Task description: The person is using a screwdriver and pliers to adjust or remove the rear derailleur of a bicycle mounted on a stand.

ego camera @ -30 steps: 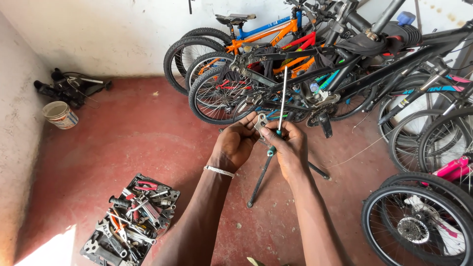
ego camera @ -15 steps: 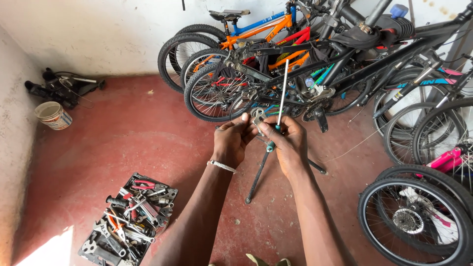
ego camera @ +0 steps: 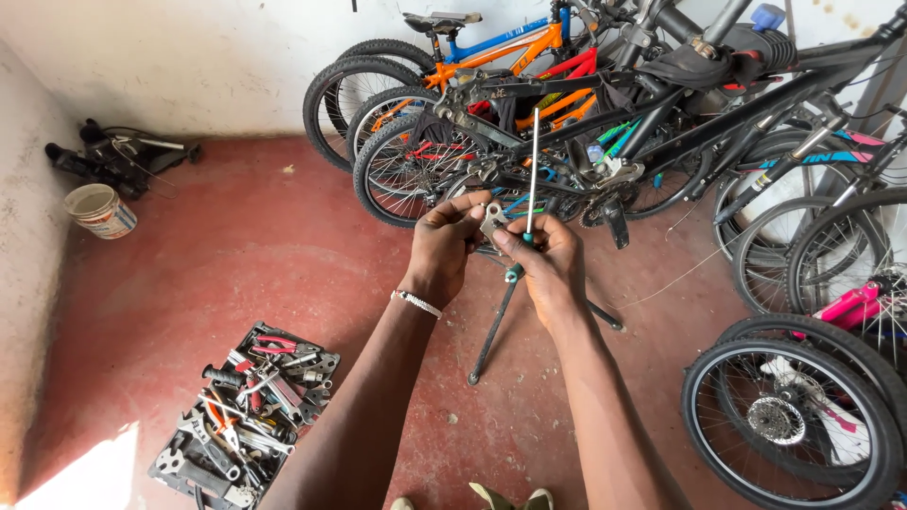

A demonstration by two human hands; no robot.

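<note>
Head view: the left hand (ego camera: pixel 444 250) is pinching a small grey metal bracket (ego camera: pixel 492 219) between thumb and fingertips, with the fingers closed around it. The right hand (ego camera: pixel 551 269) is gripping the teal handle of a long screwdriver (ego camera: pixel 531 170), fingers curled shut on it, and the shaft is pointing straight up in front of the parked bicycles (ego camera: pixel 586 123). Bracket and screwdriver handle are meeting between the two hands, held in the air above the red floor (ego camera: pixel 236 255), not resting on anything. Whether the tip or handle is engaging a fastener on the bracket cannot be told.

Judged from this, the fitting work is appearing mid-way: the part is in hand and not mounted on any bicycle. An open tool tray (ego camera: pixel 246 416) is lying near the floor's lower left, a loose wheel (ego camera: pixel 789 420) at the lower right, a white bucket (ego camera: pixel 99 210) by the left wall.
</note>
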